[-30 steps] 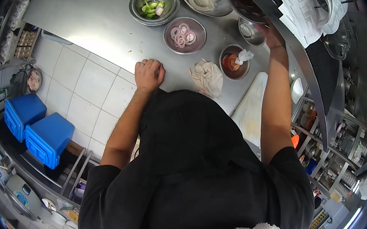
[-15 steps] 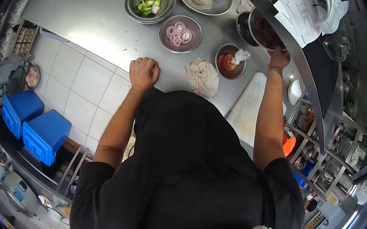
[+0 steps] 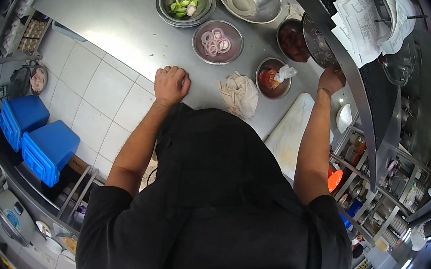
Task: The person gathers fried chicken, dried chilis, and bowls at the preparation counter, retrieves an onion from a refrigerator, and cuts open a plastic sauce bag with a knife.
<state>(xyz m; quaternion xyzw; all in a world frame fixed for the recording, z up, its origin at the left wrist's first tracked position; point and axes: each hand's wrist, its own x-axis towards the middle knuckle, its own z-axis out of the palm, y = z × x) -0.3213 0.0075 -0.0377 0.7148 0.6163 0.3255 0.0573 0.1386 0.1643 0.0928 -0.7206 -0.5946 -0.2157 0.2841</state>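
My right hand (image 3: 332, 79) grips the rim of a perforated metal colander (image 3: 318, 43), which is tilted beside a metal bowl (image 3: 284, 23) with dark red pieces (image 3: 293, 42) in it. Part of the colander is hidden under the overhead shelf. My left hand (image 3: 171, 84) rests on the counter's front edge, fingers curled in and holding nothing. Close to it lies a crumpled cloth (image 3: 238, 94). A small bowl (image 3: 283, 93) holds red sauce and a clear plastic bag. Sliced onion rings (image 3: 215, 43) fill part of another bowl.
At the back stand a bowl of green vegetable pieces (image 3: 183, 7) and a large metal bowl (image 3: 248, 1). A white cutting board (image 3: 290, 134) lies by my right forearm. The metal shelf (image 3: 368, 106) with paper slips (image 3: 361, 26) overhangs the right side. Blue bins (image 3: 51, 151) stand left.
The dark red pieces have gone from the colander into the bowl beside it. My right hand has tilted the colander further. My left hand stays at the edge.
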